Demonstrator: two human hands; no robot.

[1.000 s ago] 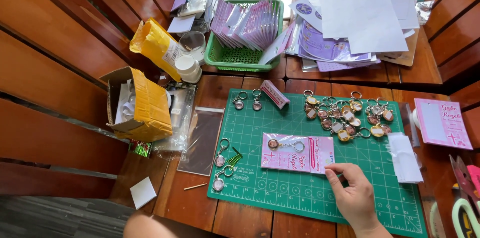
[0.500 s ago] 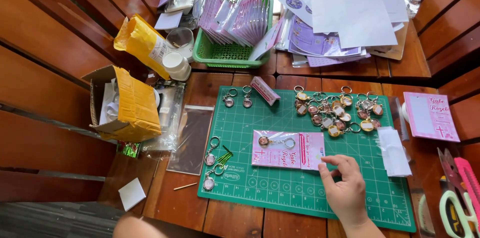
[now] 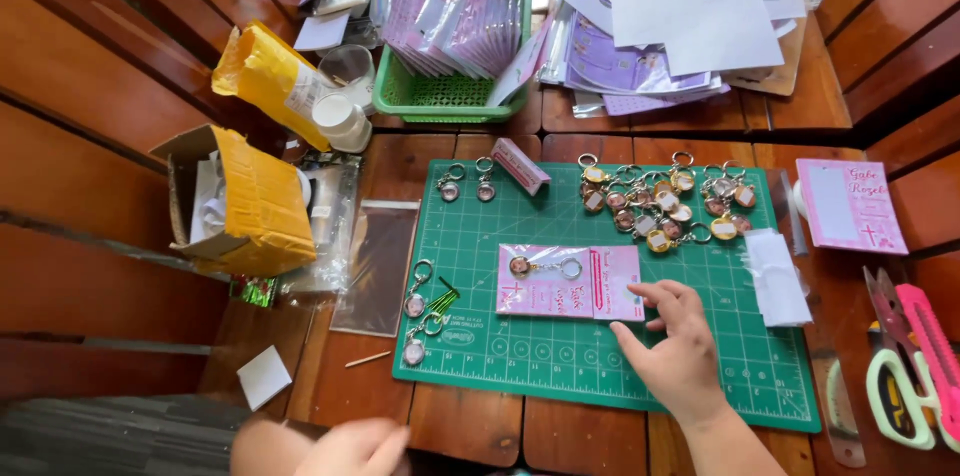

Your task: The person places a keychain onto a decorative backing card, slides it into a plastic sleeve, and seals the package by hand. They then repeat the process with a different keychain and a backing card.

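Right hand (image 3: 678, 346) beside pink card (image 3: 570, 281), yellow parcel (image 3: 262, 198) far left

A brown slatted wooden table (image 3: 480, 436) is seen from above, and most of its middle is covered by a green cutting mat (image 3: 560, 361). To the left of the mat, a clear plastic sleeve (image 3: 378, 254), a torn yellow padded mailer on an open cardboard box (image 3: 245, 198), a small white paper square (image 3: 264, 377) and a thin wooden stick (image 3: 368, 360) are laid on the boards. At the far edge a green plastic basket (image 3: 440, 96) of pink cards and a stack of white and lilac sheets (image 3: 680, 21) are placed, while a pink printed card (image 3: 850, 204), a strip of white paper (image 3: 778, 278) and pink-and-green scissors (image 3: 915, 361) are found to the right.
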